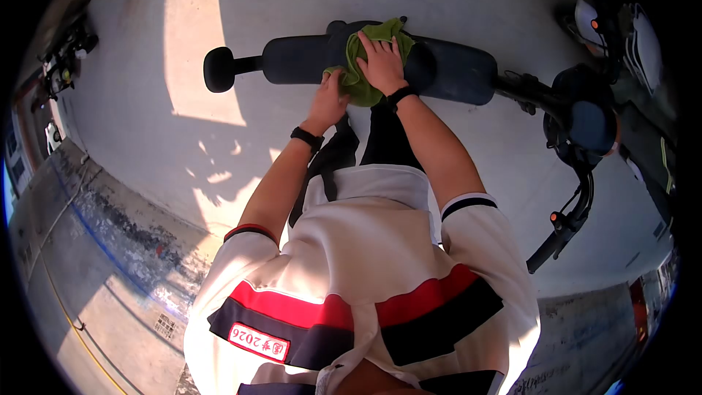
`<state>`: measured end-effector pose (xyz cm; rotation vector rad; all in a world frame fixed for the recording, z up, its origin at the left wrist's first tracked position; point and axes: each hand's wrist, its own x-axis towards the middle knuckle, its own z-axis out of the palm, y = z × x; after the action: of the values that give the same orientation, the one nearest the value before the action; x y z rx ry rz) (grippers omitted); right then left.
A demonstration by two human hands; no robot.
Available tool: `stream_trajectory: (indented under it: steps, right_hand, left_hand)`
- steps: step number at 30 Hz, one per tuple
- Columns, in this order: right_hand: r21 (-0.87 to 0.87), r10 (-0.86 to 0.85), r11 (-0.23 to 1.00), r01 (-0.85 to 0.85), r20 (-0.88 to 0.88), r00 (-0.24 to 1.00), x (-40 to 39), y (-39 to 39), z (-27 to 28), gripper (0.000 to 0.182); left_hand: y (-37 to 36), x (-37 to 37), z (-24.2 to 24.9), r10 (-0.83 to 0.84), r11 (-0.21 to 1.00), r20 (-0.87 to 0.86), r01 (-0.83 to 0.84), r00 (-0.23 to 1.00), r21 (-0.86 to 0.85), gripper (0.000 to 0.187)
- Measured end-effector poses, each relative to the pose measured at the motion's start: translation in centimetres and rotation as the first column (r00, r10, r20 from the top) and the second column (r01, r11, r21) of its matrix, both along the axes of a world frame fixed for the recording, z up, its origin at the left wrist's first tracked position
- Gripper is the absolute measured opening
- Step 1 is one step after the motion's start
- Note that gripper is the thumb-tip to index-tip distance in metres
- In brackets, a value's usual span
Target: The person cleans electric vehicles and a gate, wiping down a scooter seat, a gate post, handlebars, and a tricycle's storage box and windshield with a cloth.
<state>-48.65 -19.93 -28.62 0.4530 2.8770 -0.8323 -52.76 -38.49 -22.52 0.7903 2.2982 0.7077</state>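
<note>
Head view. Green cloth (363,62): on black scooter seat (446,69). Right hand (382,64): fingers spread flat, pressing cloth. Left hand (329,100): gripping cloth's near edge. Handlebar (567,223): at right, apart. Pavement (131,139): sunlit patches.

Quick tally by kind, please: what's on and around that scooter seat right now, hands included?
Green cloth: 1
Black scooter seat: 1
Hands on the cloth: 2, left hand and right hand
Black wristbands: 2, left and right
Handlebar: 1
Total: 7
</note>
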Motion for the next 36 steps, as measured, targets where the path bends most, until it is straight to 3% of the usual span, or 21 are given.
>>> stream_trajectory:
  steps: [4,6,8,11,14,21,27,33,36]
  right_hand:
    - [0.181,-0.153,0.972,0.153,-0.011,0.988,1.2,2.5,-0.8,0.068]
    - [0.145,-0.258,0.958,0.246,0.067,0.964,2.2,4.0,-1.2,0.067]
    - [0.119,-0.371,0.925,0.361,0.086,0.925,3.6,5.6,-2.3,0.066]
    - [-0.085,-0.501,0.848,0.522,0.189,0.845,6.5,7.0,-2.8,0.065]
    - [-0.248,-0.596,0.687,0.683,0.344,0.725,9.4,7.4,-0.9,0.064]
    - [-0.406,-0.598,0.667,0.624,0.208,0.774,11.5,7.4,-2.7,0.049]
    - [-0.33,-0.486,0.788,0.52,0.186,0.854,6.2,8.1,-1.7,0.044]
    - [-0.057,-0.432,0.898,0.436,0.071,0.899,3.4,6.5,-4.4,0.049]
    - [-0.076,-0.416,0.894,0.441,0.221,0.882,1.7,6.5,-3.8,0.051]
  left_hand:
    - [0.7,0.0,-1.2,-0.089,0.996,-0.095,0.091,0.991,0.015,0.066]
    - [1.2,0.0,-1.3,-0.139,0.989,-0.141,0.144,0.98,0.027,0.065]
    - [2.4,0.0,-1.3,-0.176,0.984,-0.073,0.178,0.982,0.021,0.064]
    - [4.8,0.5,-0.5,-0.25,0.967,0.031,0.248,0.968,0.052,0.063]
    - [6.7,1.7,0.4,-0.299,0.952,0.064,0.293,0.952,0.088,0.062]
    - [6.5,1.6,-0.4,-0.282,0.952,0.019,0.277,0.959,0.129,0.054]
    - [4.2,0.7,-0.3,-0.203,0.979,-0.093,0.204,0.975,-0.004,0.042]
    - [1.3,-0.1,0.2,-0.044,0.999,-0.172,0.038,0.984,-0.038,0.029]
    - [0.9,0.1,0.4,-0.001,0.999,-0.125,-0.004,0.992,-0.037,0.023]
